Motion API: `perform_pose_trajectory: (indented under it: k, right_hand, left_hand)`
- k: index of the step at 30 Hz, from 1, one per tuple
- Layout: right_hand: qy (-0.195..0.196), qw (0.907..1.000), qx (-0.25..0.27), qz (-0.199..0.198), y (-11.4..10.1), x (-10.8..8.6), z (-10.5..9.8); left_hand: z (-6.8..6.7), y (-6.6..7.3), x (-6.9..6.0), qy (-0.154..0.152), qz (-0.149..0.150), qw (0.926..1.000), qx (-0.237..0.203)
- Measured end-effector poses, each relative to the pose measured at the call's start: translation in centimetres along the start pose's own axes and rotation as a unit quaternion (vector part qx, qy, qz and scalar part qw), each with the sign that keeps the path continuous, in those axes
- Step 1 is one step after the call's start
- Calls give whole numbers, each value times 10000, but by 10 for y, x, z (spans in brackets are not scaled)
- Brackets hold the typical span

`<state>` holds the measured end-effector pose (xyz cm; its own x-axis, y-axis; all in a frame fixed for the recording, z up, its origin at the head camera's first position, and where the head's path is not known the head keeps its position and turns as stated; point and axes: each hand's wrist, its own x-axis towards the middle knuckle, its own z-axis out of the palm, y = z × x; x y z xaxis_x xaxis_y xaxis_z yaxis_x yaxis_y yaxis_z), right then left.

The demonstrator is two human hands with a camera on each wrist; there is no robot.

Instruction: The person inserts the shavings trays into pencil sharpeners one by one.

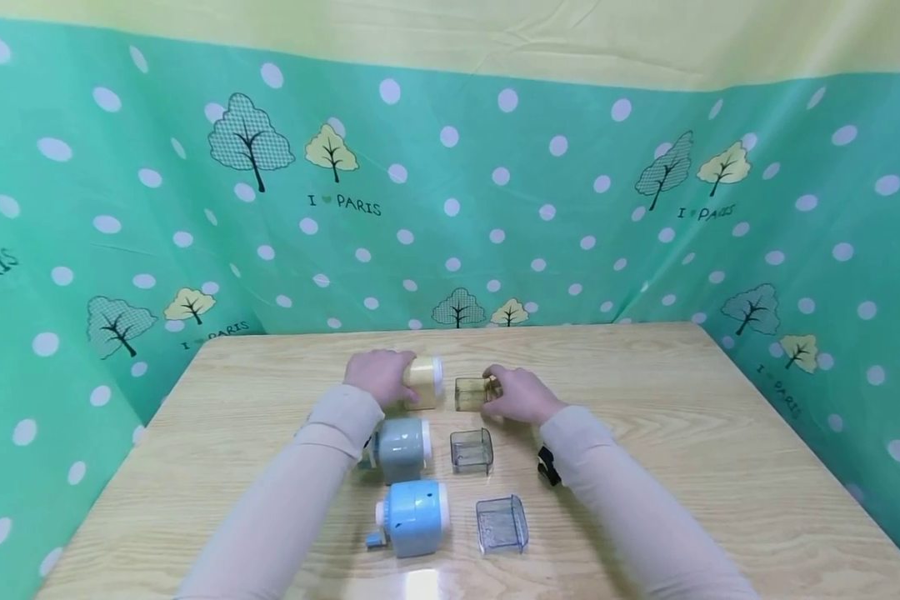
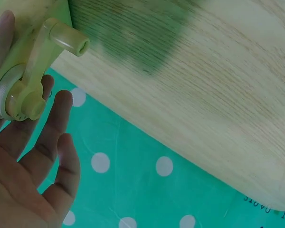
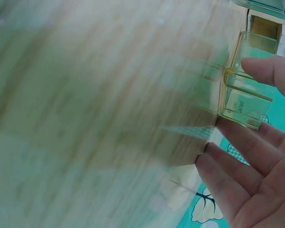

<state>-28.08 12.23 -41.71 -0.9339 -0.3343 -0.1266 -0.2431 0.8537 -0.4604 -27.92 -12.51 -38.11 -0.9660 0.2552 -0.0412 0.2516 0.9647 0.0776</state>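
Toward the back of the table, my left hand [image 1: 378, 375] holds a yellow crank pencil sharpener [image 1: 423, 383] between thumb and fingers. The left wrist view shows its crank handle [image 2: 69, 39] beside my fingers. My right hand [image 1: 523, 395] pinches a clear yellow shavings drawer [image 1: 470, 394] a short gap to the right of that sharpener; the right wrist view has its thumb on one side of the drawer [image 3: 251, 97] and fingertips on the other. Nearer me stand a grey-blue sharpener [image 1: 402, 450] and a bright blue sharpener [image 1: 415, 518].
A clear grey drawer [image 1: 471, 451] lies right of the grey-blue sharpener. A clear blue drawer [image 1: 502, 525] lies right of the blue one. The wooden table [image 1: 690, 467] ends at a green dotted curtain [image 1: 450, 242] at the back and sides.
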Motion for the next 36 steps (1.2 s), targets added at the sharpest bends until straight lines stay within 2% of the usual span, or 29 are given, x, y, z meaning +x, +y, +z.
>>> perform_pose_trajectory:
  k: [5, 15, 25, 36]
  right_hand:
    - [102, 9999, -74, -111, 0, 0, 2]
    - [108, 9990, -406, -140, 1, 0, -3]
    - [122, 9985, -499, -163, -6, 7, 4]
    - [73, 9991, -402, -141, -12, 10, 0]
  left_hand:
    - [-1, 1, -3, 41, -32, 9999, -143]
    - [-3, 10, 1, 3, -11, 9999, -123]
    - [3, 4, -2, -30, -182, 9989, -427]
    - [-3, 6, -4, -72, -168, 9988, -451]
